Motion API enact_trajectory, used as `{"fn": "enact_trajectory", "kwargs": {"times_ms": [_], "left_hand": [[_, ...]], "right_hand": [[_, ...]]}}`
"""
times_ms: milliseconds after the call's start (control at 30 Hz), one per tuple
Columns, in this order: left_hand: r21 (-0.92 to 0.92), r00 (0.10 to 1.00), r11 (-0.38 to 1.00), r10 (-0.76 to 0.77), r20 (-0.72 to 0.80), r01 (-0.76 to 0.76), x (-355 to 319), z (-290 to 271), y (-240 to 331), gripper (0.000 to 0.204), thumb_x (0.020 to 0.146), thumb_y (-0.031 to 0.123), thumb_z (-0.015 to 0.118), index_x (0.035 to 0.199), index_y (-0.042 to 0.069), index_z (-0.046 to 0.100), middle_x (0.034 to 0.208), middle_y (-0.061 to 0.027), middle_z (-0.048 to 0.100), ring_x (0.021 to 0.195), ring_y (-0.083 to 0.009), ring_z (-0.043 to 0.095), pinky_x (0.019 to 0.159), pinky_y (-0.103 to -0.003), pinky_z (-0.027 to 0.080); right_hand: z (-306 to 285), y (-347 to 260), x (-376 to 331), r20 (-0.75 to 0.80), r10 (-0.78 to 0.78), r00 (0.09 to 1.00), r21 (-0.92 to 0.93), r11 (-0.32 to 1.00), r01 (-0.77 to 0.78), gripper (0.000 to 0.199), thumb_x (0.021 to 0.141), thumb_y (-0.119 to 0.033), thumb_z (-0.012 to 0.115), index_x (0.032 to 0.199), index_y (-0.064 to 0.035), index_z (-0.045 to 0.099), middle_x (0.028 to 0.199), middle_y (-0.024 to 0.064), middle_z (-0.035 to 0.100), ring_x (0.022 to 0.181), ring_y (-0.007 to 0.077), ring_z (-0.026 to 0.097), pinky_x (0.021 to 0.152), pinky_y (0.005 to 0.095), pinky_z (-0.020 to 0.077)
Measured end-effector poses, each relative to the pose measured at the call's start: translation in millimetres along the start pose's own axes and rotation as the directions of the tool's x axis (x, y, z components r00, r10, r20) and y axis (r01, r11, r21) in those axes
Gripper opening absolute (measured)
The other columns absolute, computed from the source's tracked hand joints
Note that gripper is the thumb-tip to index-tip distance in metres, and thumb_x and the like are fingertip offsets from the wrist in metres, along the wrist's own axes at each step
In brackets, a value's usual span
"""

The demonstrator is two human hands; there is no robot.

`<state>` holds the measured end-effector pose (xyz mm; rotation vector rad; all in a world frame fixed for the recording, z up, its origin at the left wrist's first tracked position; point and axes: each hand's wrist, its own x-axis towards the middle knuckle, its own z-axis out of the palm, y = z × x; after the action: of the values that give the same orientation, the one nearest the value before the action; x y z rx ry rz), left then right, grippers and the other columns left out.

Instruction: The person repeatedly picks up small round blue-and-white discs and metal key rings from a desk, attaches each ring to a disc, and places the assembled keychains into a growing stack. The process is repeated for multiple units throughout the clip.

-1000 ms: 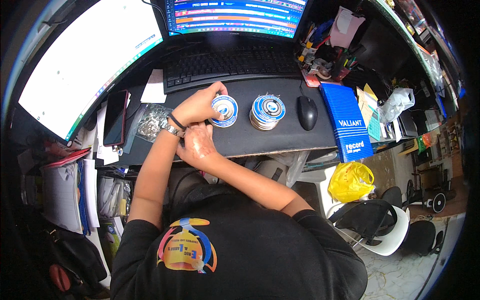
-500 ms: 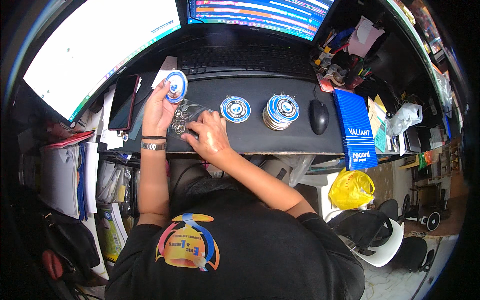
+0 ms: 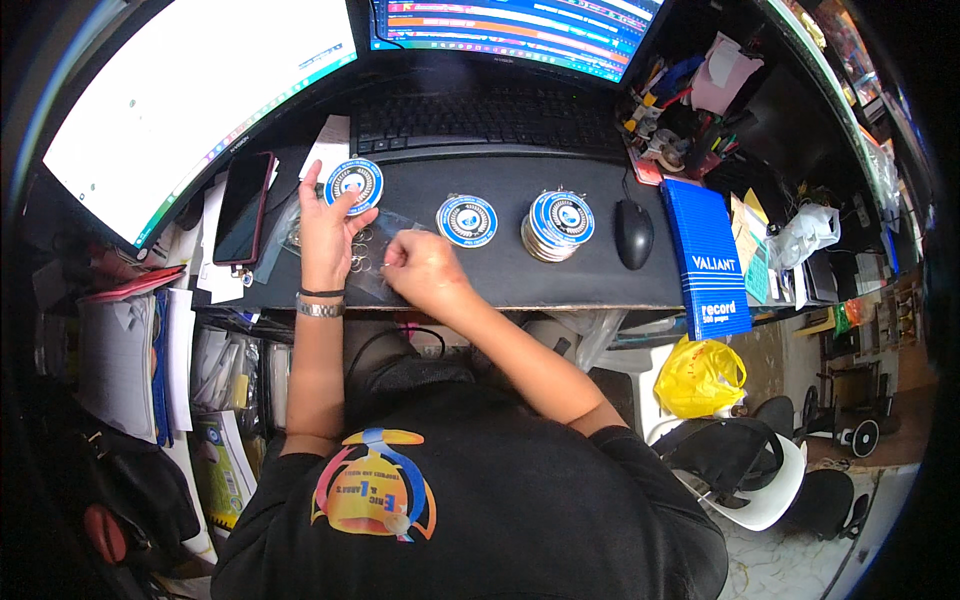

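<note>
My left hand (image 3: 326, 232) grips a round blue-and-white medal (image 3: 362, 178) above the desk, its printed face upward. Beside it, my right hand (image 3: 432, 272) has its fingers pinched together, and whatever they may hold is too small to make out. Between the two hands, metal rings (image 3: 360, 250) lie on a clear plastic bag (image 3: 398, 224). Farther right rests another blue-and-white medal (image 3: 467, 219); beyond it is a stack of similar medals (image 3: 561, 222) with small metal rings at its top edge.
A black mouse (image 3: 634, 234) and a blue record book (image 3: 706, 262) are at the right. A keyboard (image 3: 480, 124) lies below the monitors (image 3: 520, 30) at the back. A phone (image 3: 243, 210) is on the left. Pens and tape crowd the far right corner.
My left hand has turned the medal so its face shows more, and its fingers have shifted. My right hand has drawn back from the rings, its fingers now pinched.
</note>
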<state>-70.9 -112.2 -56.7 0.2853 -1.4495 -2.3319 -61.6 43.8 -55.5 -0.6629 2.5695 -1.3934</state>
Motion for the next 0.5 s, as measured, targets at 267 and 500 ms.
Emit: {"fn": "enact_trajectory", "kwargs": {"times_ms": [267,500], "left_hand": [[0.289,0.959,0.957,-0.054,0.279,-0.03,-43.8,35.9,15.6,0.022,0.096,0.008,0.057,0.114,0.0,0.067,0.114,-0.0093,0.066,0.091,-0.0118,0.066,0.07,-0.025,0.06],[0.351,0.944,0.902,0.152,0.291,-0.253,-73.2,71.2,13.9,0.019,0.086,0.009,0.073,0.103,0.001,0.073,0.1,-0.0096,0.064,0.085,-0.0119,0.065,0.061,-0.021,0.056]], "right_hand": [[-60.1,3.1,-17.3,-0.201,0.02,0.979,0.766,0.627,0.144,0.012,0.086,0.0,0.071,0.096,-0.002,0.063,0.082,0.0048,0.067,0.068,0.0099,0.064,0.059,0.0196,0.0476],[-66.8,-1.7,-22.2,-0.323,0.048,0.945,0.814,0.523,0.251,0.014,0.091,-0.002,0.066,0.103,-0.001,0.058,0.087,0.0063,0.066,0.072,0.0093,0.063,0.059,0.0206,0.0481]]}}
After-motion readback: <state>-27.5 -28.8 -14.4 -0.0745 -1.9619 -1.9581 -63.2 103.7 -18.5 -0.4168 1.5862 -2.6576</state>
